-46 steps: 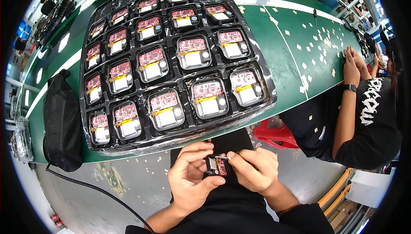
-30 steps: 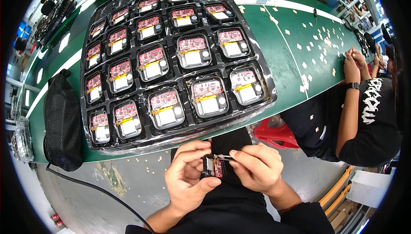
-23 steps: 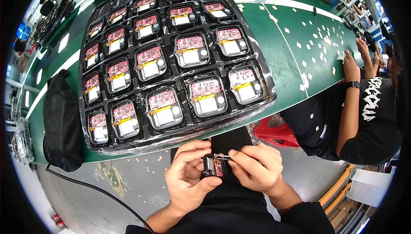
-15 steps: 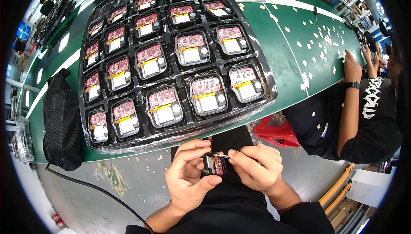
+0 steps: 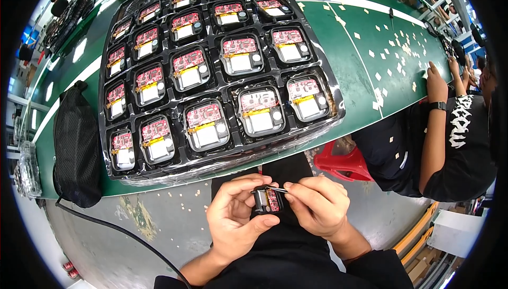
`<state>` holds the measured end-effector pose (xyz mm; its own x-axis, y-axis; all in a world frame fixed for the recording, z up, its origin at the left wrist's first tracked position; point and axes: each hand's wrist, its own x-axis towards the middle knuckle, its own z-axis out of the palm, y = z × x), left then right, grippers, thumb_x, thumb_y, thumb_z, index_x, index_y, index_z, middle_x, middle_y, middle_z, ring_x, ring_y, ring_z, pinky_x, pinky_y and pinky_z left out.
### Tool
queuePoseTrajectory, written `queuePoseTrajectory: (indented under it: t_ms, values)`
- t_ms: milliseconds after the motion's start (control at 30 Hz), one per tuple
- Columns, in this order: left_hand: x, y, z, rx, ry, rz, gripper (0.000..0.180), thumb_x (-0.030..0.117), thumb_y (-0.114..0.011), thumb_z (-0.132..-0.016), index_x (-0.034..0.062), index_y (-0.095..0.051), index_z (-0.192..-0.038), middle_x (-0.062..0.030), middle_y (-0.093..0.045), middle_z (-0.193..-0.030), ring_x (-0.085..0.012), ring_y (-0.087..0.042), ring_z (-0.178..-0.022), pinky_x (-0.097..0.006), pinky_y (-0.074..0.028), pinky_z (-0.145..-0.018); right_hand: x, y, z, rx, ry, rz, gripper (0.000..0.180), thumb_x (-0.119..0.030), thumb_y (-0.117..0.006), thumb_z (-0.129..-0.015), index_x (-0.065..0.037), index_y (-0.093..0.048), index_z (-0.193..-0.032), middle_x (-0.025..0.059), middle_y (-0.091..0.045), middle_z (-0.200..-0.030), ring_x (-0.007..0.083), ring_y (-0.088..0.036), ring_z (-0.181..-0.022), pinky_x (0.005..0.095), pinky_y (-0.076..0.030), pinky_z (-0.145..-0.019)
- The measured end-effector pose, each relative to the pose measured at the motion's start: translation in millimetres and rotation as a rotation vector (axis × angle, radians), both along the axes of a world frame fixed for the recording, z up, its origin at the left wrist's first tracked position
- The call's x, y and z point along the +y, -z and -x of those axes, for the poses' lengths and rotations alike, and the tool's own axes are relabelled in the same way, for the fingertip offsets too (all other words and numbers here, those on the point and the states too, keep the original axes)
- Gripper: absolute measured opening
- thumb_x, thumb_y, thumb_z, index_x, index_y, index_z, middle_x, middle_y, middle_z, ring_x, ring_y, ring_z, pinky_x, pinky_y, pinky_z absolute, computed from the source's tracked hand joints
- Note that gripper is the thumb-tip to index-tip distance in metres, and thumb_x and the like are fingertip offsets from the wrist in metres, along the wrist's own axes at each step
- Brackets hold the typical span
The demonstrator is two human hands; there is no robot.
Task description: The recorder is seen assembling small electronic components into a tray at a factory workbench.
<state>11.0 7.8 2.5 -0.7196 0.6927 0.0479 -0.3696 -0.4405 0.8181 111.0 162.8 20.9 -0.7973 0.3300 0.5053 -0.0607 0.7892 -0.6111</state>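
Observation:
My left hand (image 5: 233,217) is closed round a small black-cased electronic unit (image 5: 261,200), fingers behind it and thumb along its lower edge. Inside the case show a red circuit board, a yellow strip and a pale block. Between thumb and fingers, my right hand (image 5: 320,204) pinches a pair of slim metal tweezers (image 5: 277,189), whose tip lies at the unit's upper edge. What the tip touches is too small to tell. Just beyond my hands a black plastic tray (image 5: 233,158) on the green table holds several similar open units (image 5: 207,127) in its pockets.
A black mesh pouch (image 5: 78,151) lies left of the tray, near a black cable (image 5: 121,229). Small pale squares (image 5: 389,72) are scattered over the green table (image 5: 354,77). A co-worker (image 5: 450,146) sits at the right, beside a red stool (image 5: 341,160).
The unit has shifted slightly right and up in my left hand. The tweezers stay at its upper edge, lying a little flatter. The tray appears marginally higher in view.

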Motion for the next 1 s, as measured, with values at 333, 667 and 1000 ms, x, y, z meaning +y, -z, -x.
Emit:
queuePoseTrajectory:
  t_ms: [333,667,1000]
  values:
    - [-1.0,0.1,-1.5,0.002,-0.001,0.014,0.060,0.001,-0.085,-0.081,-0.0043,-0.052,-0.130,-0.0234,-0.057,-0.135,-0.0310,-0.061,-0.124,-0.042,-0.053,-0.106,-1.8,4.8,0.8,0.019,0.002,-0.030,0.032,0.001,-0.084,-0.070,-0.002,-0.076,-0.100,0.0065,-0.066,-0.084,0.0182,-0.061,-0.058,0.0288,-0.048,-0.050]
    - [-1.8,2.8,-4.1,-0.039,0.012,0.012,0.061,0.002,-0.085,-0.082,-0.0037,-0.050,-0.132,-0.0228,-0.057,-0.136,-0.0309,-0.061,-0.126,-0.042,-0.052,-0.106,-3.0,5.4,0.1,0.036,0.026,-0.105,0.031,-0.002,-0.085,-0.071,-0.001,-0.076,-0.100,0.0064,-0.065,-0.084,0.0173,-0.057,-0.054,0.0289,-0.046,-0.048]
    - [0.0,0.6,-3.1,0.038,0.001,0.052,0.060,0.005,-0.085,-0.083,-0.0050,-0.051,-0.131,-0.0206,-0.050,-0.139,-0.0310,-0.061,-0.124,-0.041,-0.054,-0.105,-2.3,5.3,-1.6,0.033,0.015,-0.127,0.032,-0.001,-0.085,-0.071,-0.002,-0.076,-0.101,0.0060,-0.064,-0.083,0.0160,-0.055,-0.053,0.0281,-0.044,-0.047]
